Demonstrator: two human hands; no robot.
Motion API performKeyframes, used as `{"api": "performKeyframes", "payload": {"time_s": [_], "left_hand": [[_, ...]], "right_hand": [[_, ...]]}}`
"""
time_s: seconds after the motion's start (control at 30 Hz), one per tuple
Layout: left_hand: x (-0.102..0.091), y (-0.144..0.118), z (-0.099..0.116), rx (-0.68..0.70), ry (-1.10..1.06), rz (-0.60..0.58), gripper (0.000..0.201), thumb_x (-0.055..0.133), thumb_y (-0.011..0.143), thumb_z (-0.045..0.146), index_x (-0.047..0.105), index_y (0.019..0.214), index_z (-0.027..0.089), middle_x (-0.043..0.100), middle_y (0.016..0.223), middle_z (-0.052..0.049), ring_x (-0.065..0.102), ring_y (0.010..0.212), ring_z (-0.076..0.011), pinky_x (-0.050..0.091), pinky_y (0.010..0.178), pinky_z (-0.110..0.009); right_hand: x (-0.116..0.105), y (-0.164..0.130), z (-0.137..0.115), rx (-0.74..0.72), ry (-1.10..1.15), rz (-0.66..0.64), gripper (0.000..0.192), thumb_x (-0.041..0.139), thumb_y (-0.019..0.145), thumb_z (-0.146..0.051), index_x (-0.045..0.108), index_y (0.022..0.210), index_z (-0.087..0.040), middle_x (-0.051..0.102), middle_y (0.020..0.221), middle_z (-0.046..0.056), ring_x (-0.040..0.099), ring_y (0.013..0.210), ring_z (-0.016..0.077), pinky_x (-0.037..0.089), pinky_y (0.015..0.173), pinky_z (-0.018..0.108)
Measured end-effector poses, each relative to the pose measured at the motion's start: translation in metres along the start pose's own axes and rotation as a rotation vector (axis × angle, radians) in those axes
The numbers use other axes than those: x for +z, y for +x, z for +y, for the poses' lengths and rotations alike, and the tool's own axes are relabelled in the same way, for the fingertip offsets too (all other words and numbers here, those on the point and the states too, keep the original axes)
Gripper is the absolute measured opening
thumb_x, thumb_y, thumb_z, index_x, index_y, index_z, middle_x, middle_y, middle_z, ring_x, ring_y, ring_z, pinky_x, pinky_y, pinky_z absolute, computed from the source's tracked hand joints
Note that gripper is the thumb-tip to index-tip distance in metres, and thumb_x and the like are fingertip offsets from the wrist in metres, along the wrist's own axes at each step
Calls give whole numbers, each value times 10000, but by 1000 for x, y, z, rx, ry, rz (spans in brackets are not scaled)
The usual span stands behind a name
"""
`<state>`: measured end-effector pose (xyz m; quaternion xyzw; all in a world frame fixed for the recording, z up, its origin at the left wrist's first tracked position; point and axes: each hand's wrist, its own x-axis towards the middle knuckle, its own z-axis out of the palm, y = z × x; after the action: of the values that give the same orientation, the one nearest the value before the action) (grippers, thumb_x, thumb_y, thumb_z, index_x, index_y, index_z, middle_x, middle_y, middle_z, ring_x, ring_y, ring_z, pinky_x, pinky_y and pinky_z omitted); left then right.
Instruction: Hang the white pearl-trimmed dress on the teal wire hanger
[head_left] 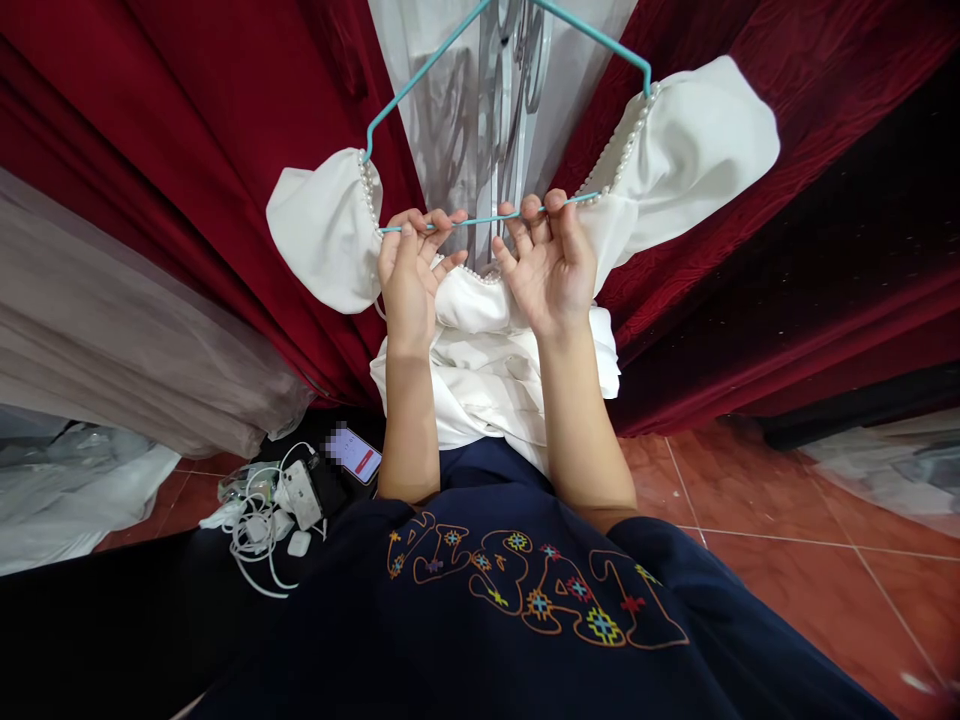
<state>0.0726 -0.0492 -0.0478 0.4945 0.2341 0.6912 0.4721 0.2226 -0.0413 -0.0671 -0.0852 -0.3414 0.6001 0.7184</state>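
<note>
A light-blue clothes hanger (480, 219) carries a white dress (491, 375) with puffed sleeves. Pearl-like beads (637, 130) edge its neckline, and its lower part lies bunched toward my lap. On the left side, my left hand (409, 285) is closed on the hanger's bottom bar near the left sleeve (322, 235). The fingertips of my right hand (555, 270) hook over the same bar, palm toward me, close to the right sleeve (697, 150). The top of the hanger is cut off by the frame's upper edge.
Dark red curtains (300, 200) hang on both sides, with grey sheer fabric (135, 300) at far left. Beside me on a black surface lie a lit phone (354, 455), a white power block (298, 495) and tangled white cables (251, 520). Red floor tiles (787, 510) show at right.
</note>
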Motion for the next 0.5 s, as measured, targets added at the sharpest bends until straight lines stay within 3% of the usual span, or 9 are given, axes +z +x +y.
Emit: {"api": "performKeyframes", "payload": {"time_s": [0.17,0.33,0.5], "left_hand": [[0,0,1,21,-2,-16,178,412,1076,355,453,947,239,645,1096,-76,653,1238,-247,581,897,-334],[-1,1,-2,-8,44,30,191,414,1082,376,466,959,239,651,1140,-76,636,1270,-252,564,929,-354],[-5,-1,3,-20,-62,-58,180,424,1081,353,528,996,233,686,1193,-91,675,1203,-236,590,853,-297]], "right_hand": [[-4,0,0,-43,-229,-86,378,622,832,-685,532,1006,-361,646,1142,-10,481,1409,205,517,1121,460],[-4,-1,0,-60,-459,-90,528,483,809,-835,508,1080,-382,598,1277,-3,411,1459,234,504,1112,520],[-6,2,-2,-85,-428,-127,466,508,814,-816,540,1047,-414,622,1249,-46,403,1461,227,475,1128,503]]}}
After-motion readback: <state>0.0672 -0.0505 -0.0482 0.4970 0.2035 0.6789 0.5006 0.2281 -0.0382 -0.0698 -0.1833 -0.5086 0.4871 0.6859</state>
